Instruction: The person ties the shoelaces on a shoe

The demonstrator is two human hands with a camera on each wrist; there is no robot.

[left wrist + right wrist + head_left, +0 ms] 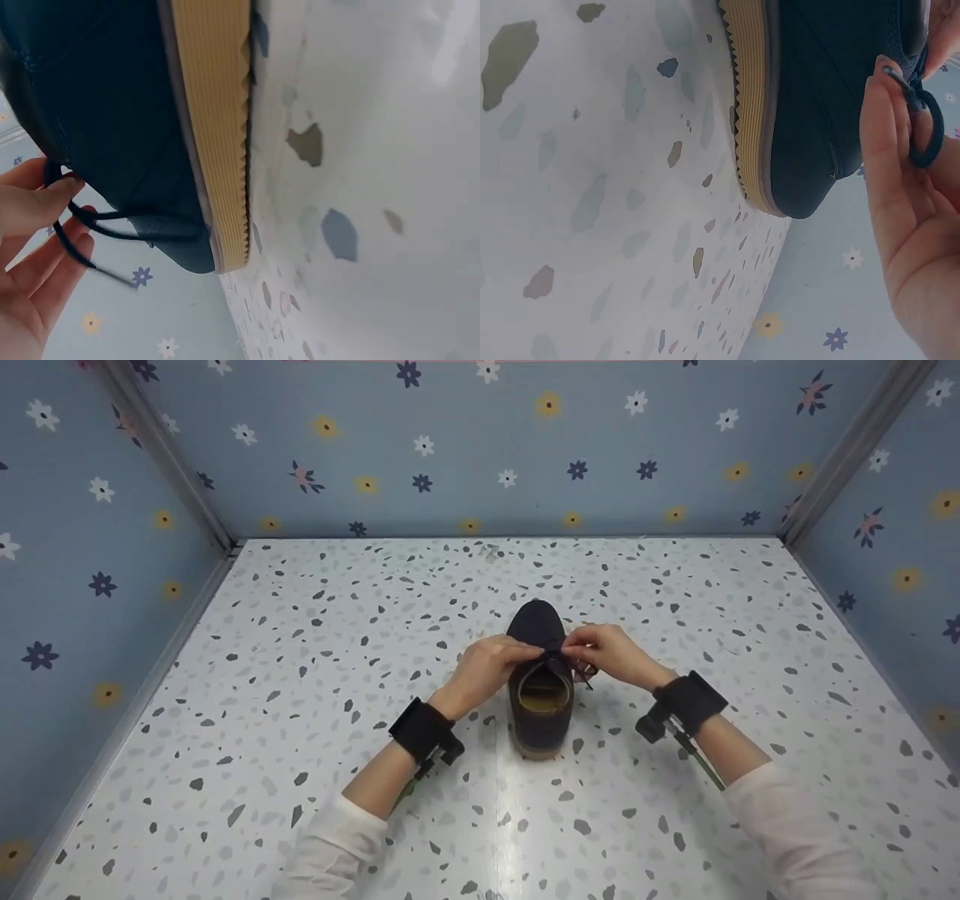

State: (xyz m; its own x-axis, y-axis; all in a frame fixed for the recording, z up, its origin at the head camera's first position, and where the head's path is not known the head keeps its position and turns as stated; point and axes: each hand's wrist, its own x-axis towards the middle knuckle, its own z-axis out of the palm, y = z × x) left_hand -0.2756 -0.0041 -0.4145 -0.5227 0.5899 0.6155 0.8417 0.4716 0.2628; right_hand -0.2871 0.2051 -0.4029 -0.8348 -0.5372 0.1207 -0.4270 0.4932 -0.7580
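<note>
A dark navy lace-up shoe (537, 621) with a ribbed tan sole (214, 127) stands upright on the surface, toe pointing away from me. On its left side, my left hand (484, 664) pinches a dark shoelace (66, 241) between thumb and finger over the tongue area, and loose lace hangs below those fingers. From the right, my right hand (615, 656) pinches lace too; a curved piece of shoelace (937, 124) passes around its fingers, with the tip showing. Both hands meet close together above the eyelets. The fingers partly cover the lacing, so any knot is hard to make out.
The shoe rests on a white speckled tabletop (315, 720). Blue flowered panels (465, 450) rise at the back and on both sides. Black straps with small cameras, including the left wristband (421, 731), sit on both wrists.
</note>
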